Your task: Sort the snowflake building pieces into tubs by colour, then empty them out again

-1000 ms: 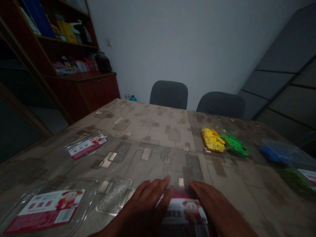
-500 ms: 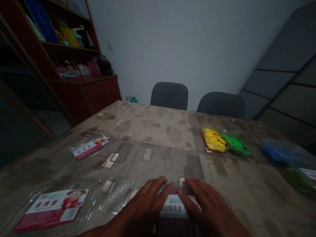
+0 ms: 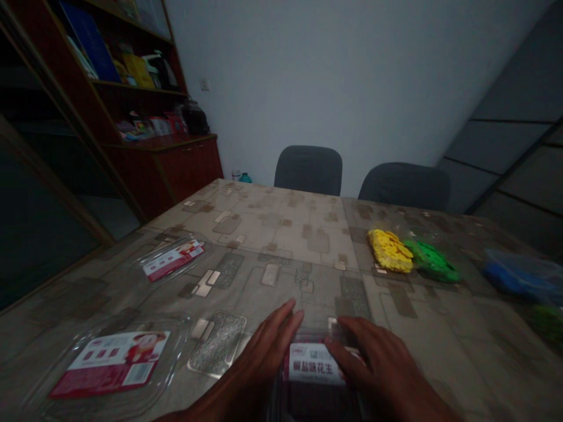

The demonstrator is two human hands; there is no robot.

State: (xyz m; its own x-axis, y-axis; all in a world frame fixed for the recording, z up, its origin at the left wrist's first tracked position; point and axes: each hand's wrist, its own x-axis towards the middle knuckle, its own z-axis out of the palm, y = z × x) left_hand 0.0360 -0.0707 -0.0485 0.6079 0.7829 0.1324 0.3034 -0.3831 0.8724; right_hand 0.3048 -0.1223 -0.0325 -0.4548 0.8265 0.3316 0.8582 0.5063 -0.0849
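Observation:
A clear plastic box with a red-and-white label (image 3: 314, 366) lies at the near edge of the table, between my hands. My left hand (image 3: 264, 351) rests along its left side, fingers stretched forward and flat. Over its right side, my right hand (image 3: 373, 363) presses the lid with fingers curved down on the far right corner. Both hands touch the box. The lower part of the box is cut off by the frame's bottom.
Two clear lids with red labels lie on the patterned table (image 3: 285, 234): one near left (image 3: 109, 363), one further left (image 3: 173, 259). Bags of yellow pieces (image 3: 389, 251), green pieces (image 3: 431, 261) and blue pieces (image 3: 521, 275) sit at right. Two grey chairs (image 3: 308, 170) stand behind; a wooden cabinet (image 3: 167, 158) stands at left.
My hands slid closer together over the box, then apart a little, uncovering more of the label. The view shifted slightly to the left.

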